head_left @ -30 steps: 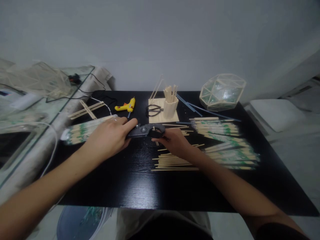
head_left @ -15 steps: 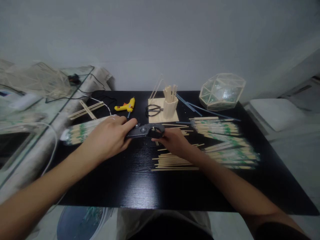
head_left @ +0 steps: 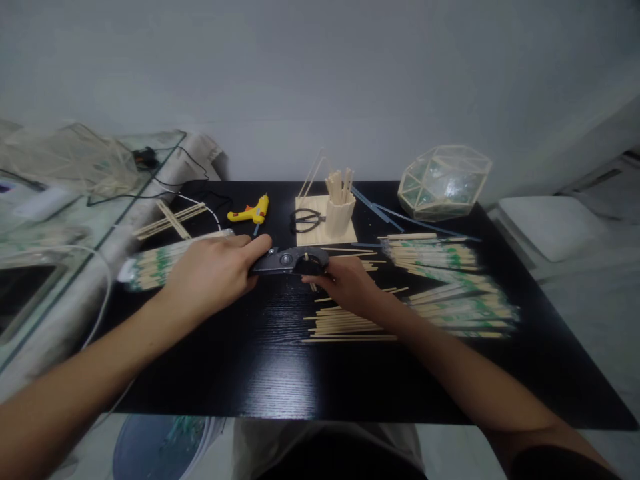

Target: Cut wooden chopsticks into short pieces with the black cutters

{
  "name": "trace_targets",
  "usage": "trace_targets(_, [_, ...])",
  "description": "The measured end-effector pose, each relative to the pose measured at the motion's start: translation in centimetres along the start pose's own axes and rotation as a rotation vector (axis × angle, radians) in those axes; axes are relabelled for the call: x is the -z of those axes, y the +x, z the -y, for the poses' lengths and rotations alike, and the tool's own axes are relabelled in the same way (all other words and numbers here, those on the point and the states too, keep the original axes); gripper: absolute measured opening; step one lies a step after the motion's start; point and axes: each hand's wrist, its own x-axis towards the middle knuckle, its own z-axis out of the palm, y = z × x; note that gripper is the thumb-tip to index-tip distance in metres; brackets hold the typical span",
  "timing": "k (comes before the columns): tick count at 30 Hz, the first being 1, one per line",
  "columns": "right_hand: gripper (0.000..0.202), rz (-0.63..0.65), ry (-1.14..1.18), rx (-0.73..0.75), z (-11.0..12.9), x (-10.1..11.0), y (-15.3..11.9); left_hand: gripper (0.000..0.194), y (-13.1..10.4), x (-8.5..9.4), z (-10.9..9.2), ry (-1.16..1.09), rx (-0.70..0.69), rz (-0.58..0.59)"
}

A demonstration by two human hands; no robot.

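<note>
My left hand [head_left: 215, 267] is closed round the handles of a dark cutting tool [head_left: 285, 260], whose head points right. At the tool's curved jaws my right hand [head_left: 347, 283] is closed, with its fingertips on a short piece of wooden stick [head_left: 313, 287] that passes through the jaws. Much of the stick is hidden by the tool and fingers. Loose thin sticks [head_left: 345, 325] lie on the black table below and beside my right hand. Behind the tool, a wooden cup [head_left: 341, 217] full of sticks stands on a square board [head_left: 313, 233] beside black scissors [head_left: 306, 220].
A yellow glue gun [head_left: 255, 210] and crossed sticks [head_left: 173, 220] lie at the back left of the table [head_left: 225, 380]. Wrapped stick bundles [head_left: 435, 257] are at right, another [head_left: 150, 267] at left. A faceted frame [head_left: 445, 183] stands back right; a bucket [head_left: 150, 447] is below.
My left hand and the tool have shifted very slightly left. My right hand stays at the jaws, and the tool's handles look nearly the same.
</note>
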Motion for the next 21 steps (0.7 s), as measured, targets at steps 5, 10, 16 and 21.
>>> trace_targets(5, [0.017,0.006,0.027,-0.043,0.3,0.0,0.2,0.027,0.1,-0.8,0.3,-0.056,0.017,-0.060])
trace_targets(10, [0.009,0.105,0.124,-0.052,0.7,2.3,0.9,0.031,0.1,-2.0,1.5,-0.277,0.056,-0.256])
trace_targets(16, [0.011,0.319,-0.034,-0.236,-0.5,6.0,1.6,0.028,0.6,-3.5,2.4,-0.722,0.380,-0.641])
trace_targets(21, [0.002,0.395,-0.111,-0.280,-1.1,4.4,1.3,0.042,1.7,-5.4,0.9,-1.045,0.456,-0.618])
